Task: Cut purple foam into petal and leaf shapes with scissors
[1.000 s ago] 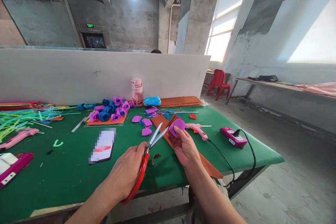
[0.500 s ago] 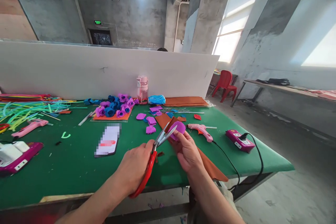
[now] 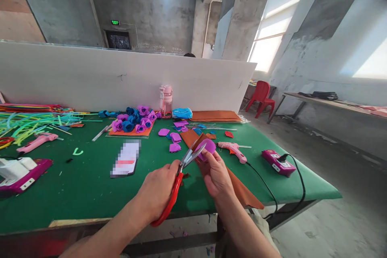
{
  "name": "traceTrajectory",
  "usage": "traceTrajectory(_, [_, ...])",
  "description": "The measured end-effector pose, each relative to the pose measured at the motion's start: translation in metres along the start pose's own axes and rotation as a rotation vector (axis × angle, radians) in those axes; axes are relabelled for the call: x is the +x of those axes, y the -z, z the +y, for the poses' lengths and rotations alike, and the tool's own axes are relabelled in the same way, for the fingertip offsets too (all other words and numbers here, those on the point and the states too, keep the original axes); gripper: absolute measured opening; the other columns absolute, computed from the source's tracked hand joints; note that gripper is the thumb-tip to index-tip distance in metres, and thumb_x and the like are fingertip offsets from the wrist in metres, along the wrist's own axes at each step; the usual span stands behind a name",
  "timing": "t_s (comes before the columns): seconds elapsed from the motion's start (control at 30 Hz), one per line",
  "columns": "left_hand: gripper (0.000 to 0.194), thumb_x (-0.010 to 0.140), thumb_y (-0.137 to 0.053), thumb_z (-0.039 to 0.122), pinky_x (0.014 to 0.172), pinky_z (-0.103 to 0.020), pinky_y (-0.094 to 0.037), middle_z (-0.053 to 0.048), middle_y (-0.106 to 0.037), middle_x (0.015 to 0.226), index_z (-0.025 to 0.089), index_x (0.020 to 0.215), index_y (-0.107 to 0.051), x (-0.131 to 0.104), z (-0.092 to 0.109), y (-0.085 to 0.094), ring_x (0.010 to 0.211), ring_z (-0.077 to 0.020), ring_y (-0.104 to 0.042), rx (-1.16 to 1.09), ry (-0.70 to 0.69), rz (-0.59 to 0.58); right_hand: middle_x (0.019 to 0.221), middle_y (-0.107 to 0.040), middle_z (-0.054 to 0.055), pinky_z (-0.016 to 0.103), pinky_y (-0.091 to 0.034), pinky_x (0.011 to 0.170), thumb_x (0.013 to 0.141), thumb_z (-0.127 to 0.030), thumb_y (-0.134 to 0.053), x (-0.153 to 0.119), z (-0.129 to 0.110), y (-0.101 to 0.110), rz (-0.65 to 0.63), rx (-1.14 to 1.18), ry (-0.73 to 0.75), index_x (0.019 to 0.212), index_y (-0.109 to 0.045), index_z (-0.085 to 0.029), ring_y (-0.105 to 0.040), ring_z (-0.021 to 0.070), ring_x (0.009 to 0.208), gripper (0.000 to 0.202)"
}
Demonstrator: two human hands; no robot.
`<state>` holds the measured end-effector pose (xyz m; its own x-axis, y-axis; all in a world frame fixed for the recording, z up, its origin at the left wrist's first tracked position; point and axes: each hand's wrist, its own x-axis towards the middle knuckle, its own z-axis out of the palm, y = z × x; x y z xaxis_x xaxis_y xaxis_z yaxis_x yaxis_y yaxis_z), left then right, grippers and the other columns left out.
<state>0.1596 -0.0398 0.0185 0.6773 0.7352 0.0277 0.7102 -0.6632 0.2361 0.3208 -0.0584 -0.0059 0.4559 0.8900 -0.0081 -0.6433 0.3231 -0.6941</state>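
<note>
My left hand (image 3: 160, 189) is closed round the red handles of a pair of scissors (image 3: 172, 201), whose parted blades point up and to the right. Between the thumb and fingers of my right hand (image 3: 217, 175) is a purple paper petal (image 3: 206, 147); one blade overlaps its left edge. Brown paper (image 3: 242, 189) lies beneath my hands and runs down to the table's front edge. Several cut purple petals (image 3: 175, 148) lie just beyond the scissors. A pink glue gun (image 3: 232, 149) rests to the right of the petal.
On the green table (image 3: 90, 193) lie a phone (image 3: 127, 159), finished purple and blue paper flowers (image 3: 133, 120), colourful pipe cleaners (image 3: 39, 123) and another pink glue gun (image 3: 38, 143). A pink bottle (image 3: 166, 100) stands at the back. Power strips (image 3: 278, 162) sit at both sides, with cables at right.
The camera view has shifted slightly, moving the scene a little to the right. Both hands keep their hold, and the scissor blades look much the same.
</note>
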Motion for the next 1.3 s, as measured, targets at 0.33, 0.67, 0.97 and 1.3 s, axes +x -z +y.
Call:
traceTrajectory(0.33, [0.036,0.081,-0.039,0.009,0.053,-0.026,-0.039,-0.005,-0.065,0.087,0.021,0.114,-0.040,0.000,-0.002,-0.003,0.067,-0.0208,-0.064,-0.002,-0.021,0.010,0.076,-0.070,-0.005,0.020,-0.051,0.074,0.062,-0.022,-0.079,-0.001,0.000,0.002,-0.027,-0.013,0.001,0.077,-0.070,-0.020,-0.062,0.0089,0.071,0.018])
traceTrajectory(0.67, [0.028,0.082,-0.038,0.008,0.052,-0.025,-0.038,-0.006,-0.065,0.080,0.020,0.107,-0.043,0.001,0.004,0.005,0.066,-0.0213,-0.065,0.025,0.013,-0.034,0.080,-0.072,-0.003,0.021,-0.051,0.073,0.062,-0.023,-0.078,-0.002,-0.002,0.001,-0.025,-0.019,0.000,0.081,-0.070,-0.021,-0.065,0.0113,0.074,0.020])
traceTrajectory(0.97, [0.029,0.080,-0.039,0.008,0.052,-0.025,-0.037,-0.006,-0.065,0.078,0.019,0.107,-0.043,0.000,0.004,0.006,0.066,-0.0217,-0.064,-0.006,-0.011,-0.045,0.079,-0.072,-0.003,0.022,-0.050,0.072,0.061,-0.024,-0.079,-0.002,-0.004,0.001,-0.022,-0.035,-0.014,0.081,-0.070,-0.021,-0.064,0.0108,0.071,0.022])
traceTrajectory(1.3, [0.029,0.080,-0.043,0.013,0.050,-0.025,-0.034,-0.004,-0.063,0.074,0.021,0.108,-0.042,-0.001,0.001,0.003,0.064,-0.0205,-0.063,-0.029,-0.030,-0.045,0.081,-0.072,-0.001,0.026,-0.050,0.076,0.064,-0.025,-0.077,-0.001,-0.003,0.004,-0.038,-0.049,-0.012,0.081,-0.070,-0.021,-0.065,0.0128,0.074,0.020])
